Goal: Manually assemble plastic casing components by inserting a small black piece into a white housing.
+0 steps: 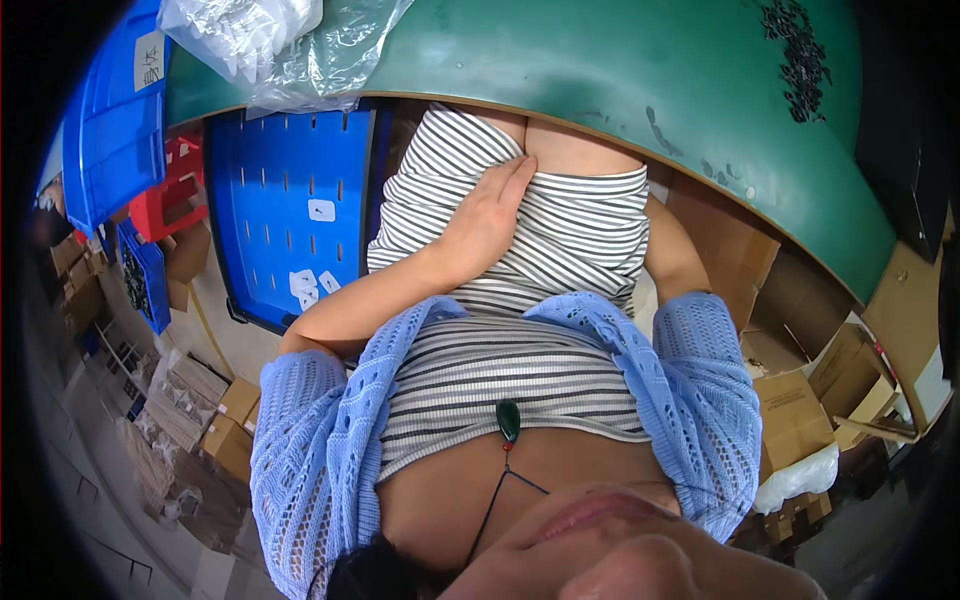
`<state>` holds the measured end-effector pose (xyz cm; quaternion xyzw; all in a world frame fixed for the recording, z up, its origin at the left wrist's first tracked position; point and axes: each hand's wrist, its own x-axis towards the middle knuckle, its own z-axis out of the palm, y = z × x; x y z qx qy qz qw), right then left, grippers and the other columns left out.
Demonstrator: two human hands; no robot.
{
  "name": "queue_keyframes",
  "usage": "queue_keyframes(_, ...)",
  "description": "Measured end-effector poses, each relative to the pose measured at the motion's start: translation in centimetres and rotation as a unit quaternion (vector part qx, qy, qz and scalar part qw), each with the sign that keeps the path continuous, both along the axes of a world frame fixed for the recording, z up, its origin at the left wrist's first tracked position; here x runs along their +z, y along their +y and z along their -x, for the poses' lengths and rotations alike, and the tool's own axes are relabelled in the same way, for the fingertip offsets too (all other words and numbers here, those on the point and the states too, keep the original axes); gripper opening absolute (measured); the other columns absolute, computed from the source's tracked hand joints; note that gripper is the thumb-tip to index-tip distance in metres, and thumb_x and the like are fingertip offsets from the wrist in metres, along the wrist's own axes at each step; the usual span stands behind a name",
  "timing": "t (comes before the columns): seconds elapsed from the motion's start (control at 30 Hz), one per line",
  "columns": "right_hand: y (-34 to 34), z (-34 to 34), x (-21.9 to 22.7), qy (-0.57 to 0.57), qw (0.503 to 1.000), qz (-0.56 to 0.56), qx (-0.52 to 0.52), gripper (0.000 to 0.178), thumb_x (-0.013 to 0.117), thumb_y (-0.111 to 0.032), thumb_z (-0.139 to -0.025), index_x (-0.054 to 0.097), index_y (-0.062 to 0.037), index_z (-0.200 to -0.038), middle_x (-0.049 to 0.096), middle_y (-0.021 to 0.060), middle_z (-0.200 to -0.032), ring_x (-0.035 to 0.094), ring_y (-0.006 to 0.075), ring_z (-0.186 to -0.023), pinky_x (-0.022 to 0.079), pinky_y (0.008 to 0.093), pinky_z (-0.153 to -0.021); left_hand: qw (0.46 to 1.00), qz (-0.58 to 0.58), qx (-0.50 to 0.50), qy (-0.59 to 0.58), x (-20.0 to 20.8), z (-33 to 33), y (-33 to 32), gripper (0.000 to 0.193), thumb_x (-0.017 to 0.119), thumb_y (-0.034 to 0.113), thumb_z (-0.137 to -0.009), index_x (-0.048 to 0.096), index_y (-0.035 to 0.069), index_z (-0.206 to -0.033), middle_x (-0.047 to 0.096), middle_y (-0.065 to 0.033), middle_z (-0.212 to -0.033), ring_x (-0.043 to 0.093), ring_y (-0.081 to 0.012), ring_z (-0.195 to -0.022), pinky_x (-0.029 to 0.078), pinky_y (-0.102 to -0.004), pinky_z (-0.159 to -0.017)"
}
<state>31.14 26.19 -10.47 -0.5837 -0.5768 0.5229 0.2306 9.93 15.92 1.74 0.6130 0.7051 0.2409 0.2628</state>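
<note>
My left hand (490, 222) lies flat on the lap of a black-and-white striped dress (580, 230), its fingers stretched out toward the hem and holding nothing. My right forearm (676, 245) runs down beside my hip, and the hand at its end is hidden behind the dress. Beyond my knees is the curved edge of a green-topped table (540, 60). A heap of small black parts (795, 60) is spread on its far right. Crumpled clear plastic bags (270, 45) rest on the table's left part.
Left of my legs is a blue slotted panel (280, 180) with several small white tags (321, 210). A blue bin (115, 130) and a red stool (170, 195) stand farther left. On the right are open cardboard boxes (795, 425) and a white plastic bag (800, 480).
</note>
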Motion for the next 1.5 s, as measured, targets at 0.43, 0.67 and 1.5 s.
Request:
queue_keyframes(0.43,-3.0,-1.4,-5.5,-0.113,0.983,-0.052,0.139,0.021,0.049,-0.02,-0.087,0.058,-0.0016,-0.09,0.059,0.0129,-0.088,0.057,0.0271,-0.079,0.045,0.0379,-0.071,0.999,-0.003,-0.03,0.026,-0.7,0.6,0.6,0.046,0.045,-0.005,-0.067,0.046,-0.004,-0.113,0.049,-0.0171,-0.112,0.047,-0.0323,-0.102,0.041,-0.0357,-0.089)
queue_keyframes(0.67,-1.4,-3.0,-4.4,-0.193,0.958,-0.139,0.16,0.022,0.048,-0.022,-0.087,0.058,-0.0026,-0.091,0.059,0.0136,-0.089,0.058,0.0303,-0.078,0.045,0.0402,-0.07,0.995,-0.095,-0.008,-0.005,1.1,0.7,1.6,0.042,0.049,-0.013,-0.064,0.054,0.0,-0.104,0.052,-0.0135,-0.107,0.049,-0.0319,-0.097,0.042,-0.0377,-0.084)
queue_keyframes(1.5,19.6,8.6,23.9,-0.284,0.786,-0.513,0.196,0.022,0.067,-0.026,-0.072,0.062,-0.0092,-0.086,0.054,0.0043,-0.082,0.054,0.0206,-0.078,0.045,0.0308,-0.066,0.856,-0.108,0.085,-0.498,12.2,6.1,21.2,0.02,0.053,0.018,-0.089,0.052,-0.001,-0.097,0.061,-0.0097,-0.082,0.061,-0.0143,-0.063,0.047,-0.0209,-0.058)
